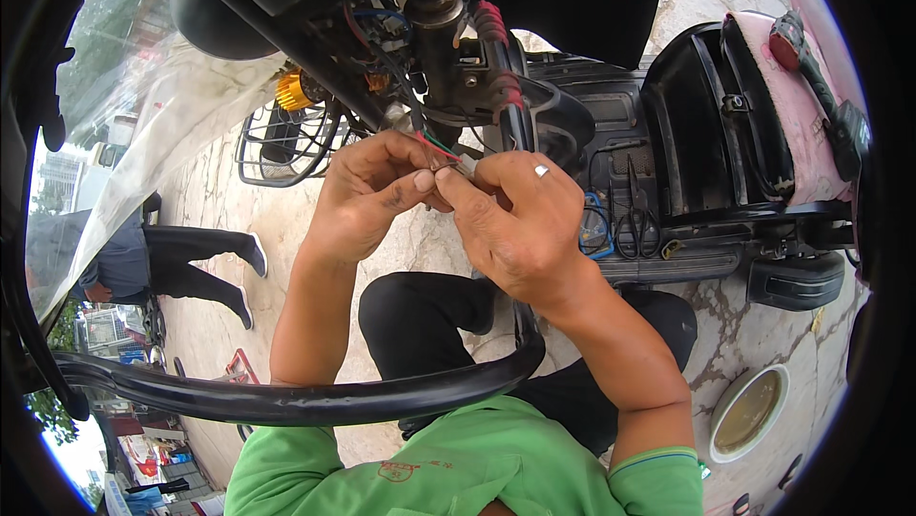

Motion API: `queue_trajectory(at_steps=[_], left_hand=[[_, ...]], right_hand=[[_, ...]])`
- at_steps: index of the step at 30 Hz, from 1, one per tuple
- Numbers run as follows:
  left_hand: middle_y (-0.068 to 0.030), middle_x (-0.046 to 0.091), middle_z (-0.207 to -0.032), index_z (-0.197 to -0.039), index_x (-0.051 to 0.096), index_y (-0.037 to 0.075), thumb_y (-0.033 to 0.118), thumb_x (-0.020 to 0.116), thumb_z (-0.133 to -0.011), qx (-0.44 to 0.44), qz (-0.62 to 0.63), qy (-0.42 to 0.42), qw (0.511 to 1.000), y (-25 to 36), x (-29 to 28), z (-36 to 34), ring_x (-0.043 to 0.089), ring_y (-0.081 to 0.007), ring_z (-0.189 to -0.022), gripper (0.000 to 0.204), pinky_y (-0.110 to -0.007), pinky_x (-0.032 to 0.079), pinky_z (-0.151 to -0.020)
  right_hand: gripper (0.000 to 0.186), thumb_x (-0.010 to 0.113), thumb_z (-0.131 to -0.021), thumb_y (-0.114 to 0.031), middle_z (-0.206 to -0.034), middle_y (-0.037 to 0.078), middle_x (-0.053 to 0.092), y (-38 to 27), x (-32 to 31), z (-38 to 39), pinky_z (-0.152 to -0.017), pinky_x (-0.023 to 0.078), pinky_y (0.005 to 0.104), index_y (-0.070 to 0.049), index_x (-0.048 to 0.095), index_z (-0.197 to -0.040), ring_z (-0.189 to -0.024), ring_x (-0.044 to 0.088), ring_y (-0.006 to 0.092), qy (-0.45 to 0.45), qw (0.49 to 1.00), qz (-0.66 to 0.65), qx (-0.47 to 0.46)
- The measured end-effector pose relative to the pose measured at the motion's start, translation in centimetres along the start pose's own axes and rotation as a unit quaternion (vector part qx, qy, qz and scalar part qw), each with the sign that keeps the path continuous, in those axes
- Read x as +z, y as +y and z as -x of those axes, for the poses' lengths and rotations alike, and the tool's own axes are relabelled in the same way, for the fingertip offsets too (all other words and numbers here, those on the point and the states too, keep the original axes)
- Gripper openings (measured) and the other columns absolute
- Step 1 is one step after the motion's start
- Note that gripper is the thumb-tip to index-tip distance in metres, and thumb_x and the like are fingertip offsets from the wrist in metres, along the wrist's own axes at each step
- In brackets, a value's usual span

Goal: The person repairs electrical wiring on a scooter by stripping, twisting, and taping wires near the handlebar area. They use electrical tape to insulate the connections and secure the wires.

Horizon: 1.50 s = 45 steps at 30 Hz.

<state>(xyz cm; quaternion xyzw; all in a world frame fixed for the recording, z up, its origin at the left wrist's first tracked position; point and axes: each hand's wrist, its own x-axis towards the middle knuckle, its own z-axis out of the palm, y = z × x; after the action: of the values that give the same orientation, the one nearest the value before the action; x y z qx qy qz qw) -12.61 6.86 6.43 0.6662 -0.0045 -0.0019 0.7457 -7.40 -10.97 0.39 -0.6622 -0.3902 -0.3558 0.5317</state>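
Thin red and green electrical wires hang from the steering column of a three-wheeled vehicle with its front opened up. My left hand pinches the wires between thumb and fingertips. Facing it, my right hand is closed on the wires too, its thumb and forefinger against the left fingertips. The wire ends are mostly hidden by my fingers. Above the hands, more cables and connectors crowd round the column. A pair of black-handled scissors lies on the vehicle's footboard, right of my right hand.
A curved black tube crosses in front of my body. Beside the scissors lies a blue-edged item. The black seat box and pink cover stand right, a water basin below. At left are a wire basket and another person.
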Motion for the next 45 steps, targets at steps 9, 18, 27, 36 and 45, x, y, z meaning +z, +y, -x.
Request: queue_trajectory(at_steps=[9,18,27,36,45], left_hand=[[-0.0146,0.071,-0.099,-0.094,0.065,-0.001,0.0,0.067,-0.089,-0.073,0.099,0.033,0.992,-0.2,-0.7,-0.1,0.071,-0.023,-0.089,0.005,-0.038,0.058,-0.083],[-0.0099,0.067,-0.097,-0.098,0.061,0.0,0.009,0.06,-0.094,-0.037,0.069,0.068,0.995,-1.5,-0.3,0.0,0.062,-0.0167,-0.09,0.01,-0.031,0.05,-0.085],[-0.0074,0.063,-0.093,-0.105,0.056,-0.003,0.012,0.058,-0.099,0.001,-0.059,0.043,0.997,-0.3,0.6,0.5,0.06,-0.0134,-0.086,0.016,-0.028,0.05,-0.081],[-0.0044,0.06,-0.089,-0.102,0.055,-0.004,0.002,0.056,-0.098,-0.01,-0.163,0.029,0.986,1.7,0.9,-0.1,0.058,-0.0091,-0.078,0.008,-0.025,0.051,-0.071],[-0.0055,0.068,-0.078,-0.096,0.061,-0.001,0.002,0.069,-0.088,0.086,-0.401,0.081,0.908,2.0,1.1,0.5,0.067,-0.01,-0.072,0.012,-0.026,0.055,-0.067]], right_hand=[[0.029,0.07,-0.075,-0.01,-0.083,0.005,0.055,0.2,0.1,0.3,-0.058,0.043,0.0331,0.001,0.072,-0.102,-0.066,0.055,0.0195,-0.059,0.996,0.05,-0.048],[0.025,0.074,-0.071,-0.006,-0.083,0.004,0.056,0.8,0.7,-0.1,-0.06,0.045,0.0343,-0.005,0.073,-0.096,-0.066,0.057,0.0219,-0.082,0.995,-0.047,-0.017],[0.015,0.073,-0.082,0.004,-0.079,0.01,0.064,0.6,0.3,-1.8,-0.056,0.051,0.0312,0.002,0.072,-0.097,-0.062,0.065,0.0217,-0.087,0.967,-0.172,0.166],[0.012,0.075,-0.074,-0.004,-0.077,0.009,0.061,1.4,1.2,-2.5,-0.055,0.049,0.0395,-0.004,0.066,-0.082,-0.063,0.064,0.0308,-0.077,0.977,-0.142,0.142],[0.009,0.072,-0.078,-0.001,-0.077,0.009,0.063,0.9,0.6,-2.6,-0.057,0.051,0.0332,0.0,0.069,-0.085,-0.063,0.066,0.0235,-0.105,0.945,-0.227,0.21]])
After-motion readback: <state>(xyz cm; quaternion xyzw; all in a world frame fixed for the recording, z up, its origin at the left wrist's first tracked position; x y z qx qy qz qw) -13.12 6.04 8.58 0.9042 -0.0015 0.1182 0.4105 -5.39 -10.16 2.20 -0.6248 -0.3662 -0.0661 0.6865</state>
